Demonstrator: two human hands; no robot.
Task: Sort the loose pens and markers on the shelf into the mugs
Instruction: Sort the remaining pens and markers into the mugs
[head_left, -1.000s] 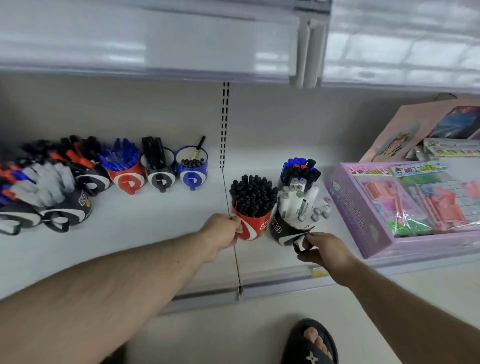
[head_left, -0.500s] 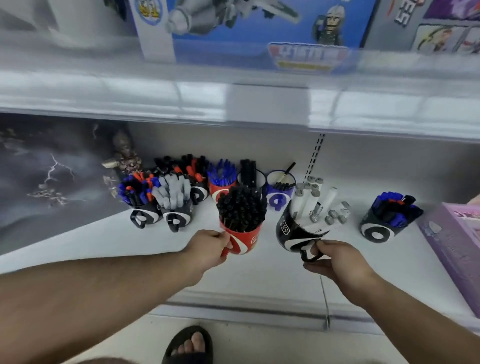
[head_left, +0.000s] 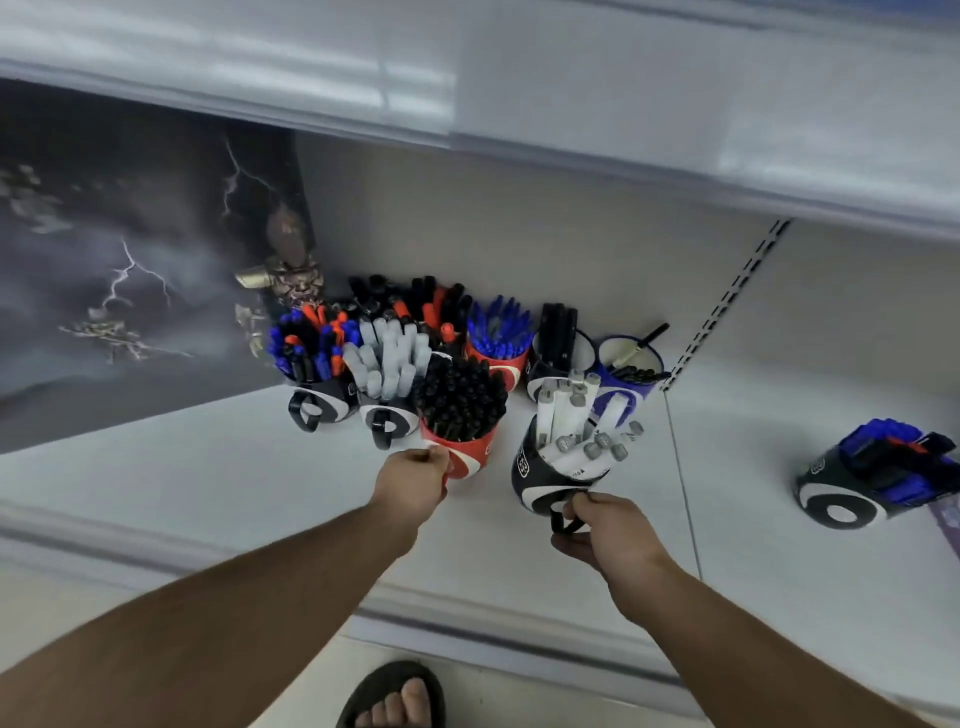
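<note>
Mugs are what both hands have hold of. The left hand (head_left: 413, 480) is curled round the near side of the red mug (head_left: 470, 452), which is crammed with black pens (head_left: 460, 397) standing upright, and it sits right up against the cluster of mugs (head_left: 395, 364) at the back of the shelf (head_left: 208, 467), touching or all but touching the black-and-white one full of grey markers. The right hand (head_left: 605, 530) pinches the handle of the black mug (head_left: 545, 480), fingers closed on that loop (a firm grip, by the look of it). Relative to the red mug, this black one lies just to the right and nearer the shelf edge, with a gap between them. Its white markers (head_left: 576, 421) lean away from the hand, up and to the right, so the long axis tips toward the back wall. Behind it stand a black mug of dark pens and a blue mug (head_left: 631, 374); far right of the red mug, well apart, one more black mug (head_left: 852, 493) of blue pens stands alone. I see no loose pens lying on the shelf. My judgement: the right hand's mug has the farther way to go, back and left into the row, and the leaning markers could spill if it tilts more.
</note>
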